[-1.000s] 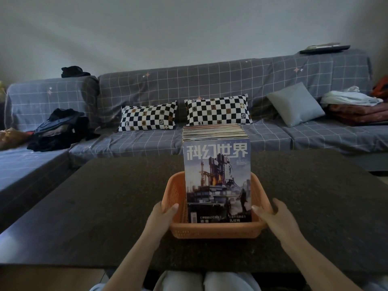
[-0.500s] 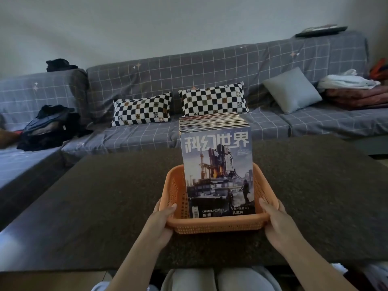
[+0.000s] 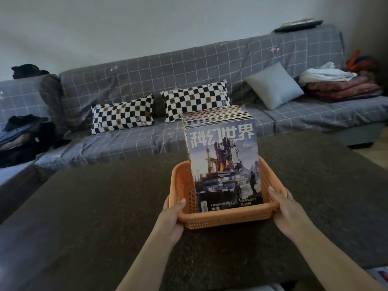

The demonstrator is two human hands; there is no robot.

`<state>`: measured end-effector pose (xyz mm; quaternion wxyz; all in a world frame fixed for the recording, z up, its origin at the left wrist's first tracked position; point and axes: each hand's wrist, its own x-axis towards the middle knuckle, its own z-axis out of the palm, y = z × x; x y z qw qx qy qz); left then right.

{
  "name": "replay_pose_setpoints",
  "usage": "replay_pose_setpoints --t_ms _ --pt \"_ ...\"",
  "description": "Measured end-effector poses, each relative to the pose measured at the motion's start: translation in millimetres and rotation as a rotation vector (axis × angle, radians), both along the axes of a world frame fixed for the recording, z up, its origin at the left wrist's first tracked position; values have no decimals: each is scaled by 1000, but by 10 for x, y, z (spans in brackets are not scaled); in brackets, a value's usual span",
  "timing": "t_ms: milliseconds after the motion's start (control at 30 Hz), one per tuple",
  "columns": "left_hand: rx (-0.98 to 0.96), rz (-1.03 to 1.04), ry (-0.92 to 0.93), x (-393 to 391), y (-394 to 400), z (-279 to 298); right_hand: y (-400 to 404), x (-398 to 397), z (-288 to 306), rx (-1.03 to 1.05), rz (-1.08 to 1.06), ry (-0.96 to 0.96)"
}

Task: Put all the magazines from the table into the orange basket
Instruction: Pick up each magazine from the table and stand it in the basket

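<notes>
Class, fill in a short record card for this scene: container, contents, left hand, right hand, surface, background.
container: orange basket, standing on the table
contents: magazines, packed upright, covers facing the camera
left hand: grips the basket's left near corner
right hand: grips the basket's right near corner
surface: dark table
background: grey checked sofa with two checkerboard cushions
</notes>
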<state>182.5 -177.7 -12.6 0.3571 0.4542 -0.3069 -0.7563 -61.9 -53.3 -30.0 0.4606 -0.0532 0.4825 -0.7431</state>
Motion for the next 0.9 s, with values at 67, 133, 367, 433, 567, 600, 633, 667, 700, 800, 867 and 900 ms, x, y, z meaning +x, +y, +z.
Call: replay_pose_setpoints --t_ms 67,133,367,433,567,600,633,667,700,800,867,900 --pt "-6 -13 -8 -217 -34 3 -26 -202 15 19 -20 -2" --pt "-13 -29 -5 -454 -64 4 -46 -423 32 29 -46 -1" --pt "-14 -63 4 -1353 -190 -38 -109 -1245 83 8 -81 -37" --pt "-17 -82 12 -1621 -219 -45 -124 -1494 94 11 -96 -25" --pt "-13 -134 38 -2105 -280 -66 -168 -2002 69 14 -123 -3" --pt "-19 -143 42 -2215 -294 -69 -186 -2121 51 18 -127 8" --pt "-25 -150 46 -2328 -304 -71 -205 -2243 29 23 -132 22" --pt "-32 -155 46 -2440 -312 -72 -228 -2360 6 30 -139 36" --pt "-38 -157 43 -2550 -316 -77 -249 -2480 -13 42 -151 53" --pt "-65 -188 52 -2880 -312 -85 -303 -2855 -52 96 -187 124" --pt "-85 -215 67 -3101 -317 -89 -338 -3117 -87 145 -230 188" --pt "-98 -227 70 -3213 -322 -91 -358 -3255 -114 173 -257 221"
